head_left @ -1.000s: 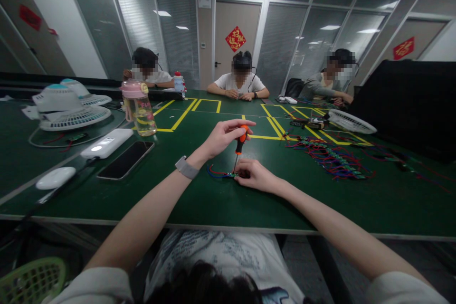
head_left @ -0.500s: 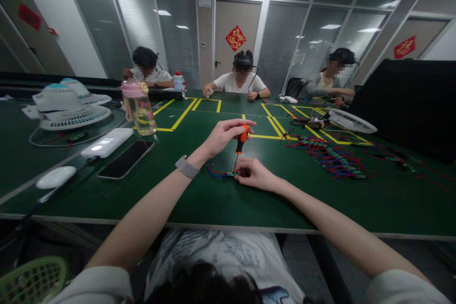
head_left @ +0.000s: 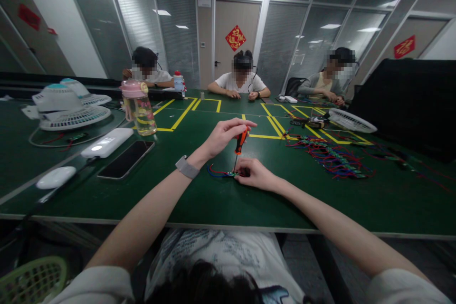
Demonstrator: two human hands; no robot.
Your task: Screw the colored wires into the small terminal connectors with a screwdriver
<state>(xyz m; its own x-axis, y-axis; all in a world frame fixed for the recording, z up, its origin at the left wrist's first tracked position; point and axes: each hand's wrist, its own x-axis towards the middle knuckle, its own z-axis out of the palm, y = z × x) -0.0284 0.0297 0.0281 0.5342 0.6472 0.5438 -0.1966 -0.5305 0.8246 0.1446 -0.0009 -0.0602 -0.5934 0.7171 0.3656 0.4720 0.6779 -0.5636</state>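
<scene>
My left hand grips the orange and black handle of a screwdriver from above. The shaft points down, nearly upright, and its tip meets a small green circuit board on the table. Thumb and fingers of my right hand pinch the board's right end and hold it against the tabletop. Blue and red wires curl out from the board's left side. My fingers hide the right part of the board and the wires there.
Several wired circuit boards lie in a row to the right. On the left are a phone, a white power bank, a pink-lidded bottle and white fans. A black screen stands at right. Several people sit across the table.
The screwdriver handle has turned slightly in my left hand; my right hand stays in place. Across the table, the middle person's hand has left a small object and moved toward their other hand.
</scene>
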